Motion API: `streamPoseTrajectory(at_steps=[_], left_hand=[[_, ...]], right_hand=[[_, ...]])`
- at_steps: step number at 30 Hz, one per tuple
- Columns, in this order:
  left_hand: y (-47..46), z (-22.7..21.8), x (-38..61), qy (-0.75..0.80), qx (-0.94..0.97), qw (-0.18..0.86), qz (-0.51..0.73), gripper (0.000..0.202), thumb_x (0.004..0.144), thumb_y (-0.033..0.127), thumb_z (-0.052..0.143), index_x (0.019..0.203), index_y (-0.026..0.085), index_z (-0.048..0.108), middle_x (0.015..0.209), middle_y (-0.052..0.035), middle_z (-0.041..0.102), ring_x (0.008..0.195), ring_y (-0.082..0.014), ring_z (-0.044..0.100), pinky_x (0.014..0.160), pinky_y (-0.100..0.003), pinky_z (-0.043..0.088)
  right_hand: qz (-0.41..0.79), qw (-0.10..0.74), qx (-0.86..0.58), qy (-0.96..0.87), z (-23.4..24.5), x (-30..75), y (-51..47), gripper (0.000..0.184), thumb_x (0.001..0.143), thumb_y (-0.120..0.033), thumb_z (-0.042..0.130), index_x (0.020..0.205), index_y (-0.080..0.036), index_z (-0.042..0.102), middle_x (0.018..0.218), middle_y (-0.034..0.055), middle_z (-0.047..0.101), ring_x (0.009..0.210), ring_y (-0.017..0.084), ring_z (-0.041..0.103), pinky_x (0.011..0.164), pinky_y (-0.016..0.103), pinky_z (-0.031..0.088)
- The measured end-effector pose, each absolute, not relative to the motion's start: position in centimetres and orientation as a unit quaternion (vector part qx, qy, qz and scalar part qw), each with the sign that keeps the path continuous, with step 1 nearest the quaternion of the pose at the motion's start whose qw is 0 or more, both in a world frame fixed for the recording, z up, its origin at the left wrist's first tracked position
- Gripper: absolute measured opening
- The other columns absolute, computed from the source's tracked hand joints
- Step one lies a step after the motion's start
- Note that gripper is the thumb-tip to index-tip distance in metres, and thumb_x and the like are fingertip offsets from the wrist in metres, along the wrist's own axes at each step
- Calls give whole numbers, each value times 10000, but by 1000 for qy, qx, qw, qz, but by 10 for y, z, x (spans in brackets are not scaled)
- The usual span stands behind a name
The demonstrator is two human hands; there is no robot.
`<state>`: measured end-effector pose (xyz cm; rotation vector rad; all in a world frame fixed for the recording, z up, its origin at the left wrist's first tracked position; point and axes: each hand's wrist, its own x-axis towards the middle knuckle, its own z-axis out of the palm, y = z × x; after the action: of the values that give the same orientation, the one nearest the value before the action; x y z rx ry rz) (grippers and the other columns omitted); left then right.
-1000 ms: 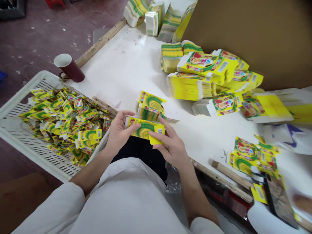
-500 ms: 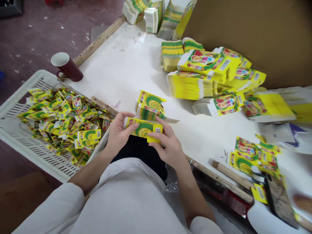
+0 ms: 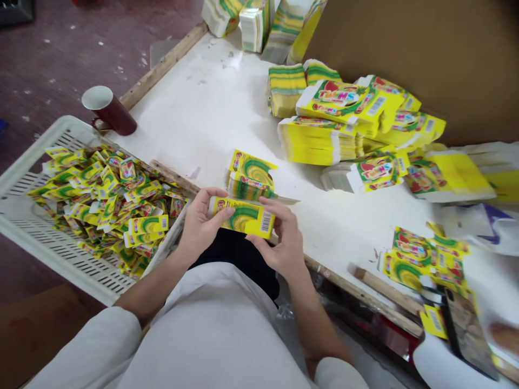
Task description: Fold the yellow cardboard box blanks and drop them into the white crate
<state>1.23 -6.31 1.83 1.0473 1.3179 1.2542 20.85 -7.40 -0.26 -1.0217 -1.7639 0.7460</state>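
Evidently, the white slotted basket (image 3: pixel 81 265) holds a loose heap of small yellow-and-green cartons (image 3: pixel 105 189). A maroon mug (image 3: pixel 115 116) stands near its far corner, on the table (image 3: pixel 190 108). A stack of flat cartons (image 3: pixel 253 170) sits just beyond the hands; larger bundles (image 3: pixel 320 140) lie farther right, and a phone (image 3: pixel 466 335) at the near right. The yellow carton (image 3: pixel 243 216) is between both hands at the table's near edge: the left hand (image 3: pixel 198 227) pinches one end, thumb on top; the right hand (image 3: pixel 284 243), part-curled, grips the barcoded end.

Carton (image 3: pixel 245 218): smooth card. Basket (image 3: pixel 30 150): matt plastic. Mug (image 3: pixel 118 116): smooth ceramic. Table edging (image 3: pixel 164 68): rough wood.
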Motion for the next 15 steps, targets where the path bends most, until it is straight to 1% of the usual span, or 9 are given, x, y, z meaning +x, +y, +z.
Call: streamPoseTrajectory(at_steps=[2,5,6,8,10,12,14,15], left_hand=[[-67,20,14,542,428,507,516,293,804,326,792,994,212,601,790,34,601,608,-89,537,568,-206,472],[-71,22,16,535,415,517,525,353,812,362,790,1050,221,571,832,23,634,649,-106,594,613,-225,518],[-72,22,16,534,412,517,528,382,810,372,793,1077,223,565,858,15,650,679,-116,618,639,-235,535],[-74,22,14,536,407,516,530,423,805,389,798,1114,222,561,890,2,669,719,-128,643,674,-250,551],[-74,22,6,548,406,510,524,417,799,404,803,1097,216,580,885,-3,670,717,-128,635,674,-250,541],[-72,23,-14,580,415,469,521,395,790,414,810,1063,211,610,867,-2,655,708,-126,607,663,-248,516],[-68,25,-47,641,427,371,519,399,774,419,818,1057,204,636,843,3,621,704,-132,562,673,-265,494],[-65,27,-69,678,428,305,513,416,765,419,821,1069,200,642,839,5,599,711,-142,540,695,-287,490]], right_hand=[[295,482,-427,-706,-6,201,-74,693,888,-294,738,1492,-278,400,1395,143,557,1323,320,558,1058,544,539],[254,474,-426,-728,-10,188,-74,702,926,-341,680,1541,-272,349,1442,153,493,1381,343,471,1145,614,437],[249,474,-427,-729,-11,184,-75,691,939,-355,659,1547,-273,340,1437,154,485,1377,345,465,1142,622,433],[250,476,-433,-724,-12,176,-75,659,956,-382,629,1541,-283,345,1381,148,504,1319,337,497,1103,621,464],[261,461,-433,-729,-11,172,-74,685,948,-435,639,1543,-289,334,1314,139,527,1252,324,534,1052,601,510],[272,441,-420,-745,-8,175,-67,830,901,-523,685,1576,-277,269,1330,151,515,1212,317,560,1002,566,554],[256,440,-428,-747,-6,184,-56,947,855,-575,723,1596,-264,223,1390,170,482,1183,309,587,990,543,567],[235,445,-446,-740,-7,190,-48,948,851,-570,729,1595,-262,229,1426,177,465,1176,306,596,1004,544,558]])
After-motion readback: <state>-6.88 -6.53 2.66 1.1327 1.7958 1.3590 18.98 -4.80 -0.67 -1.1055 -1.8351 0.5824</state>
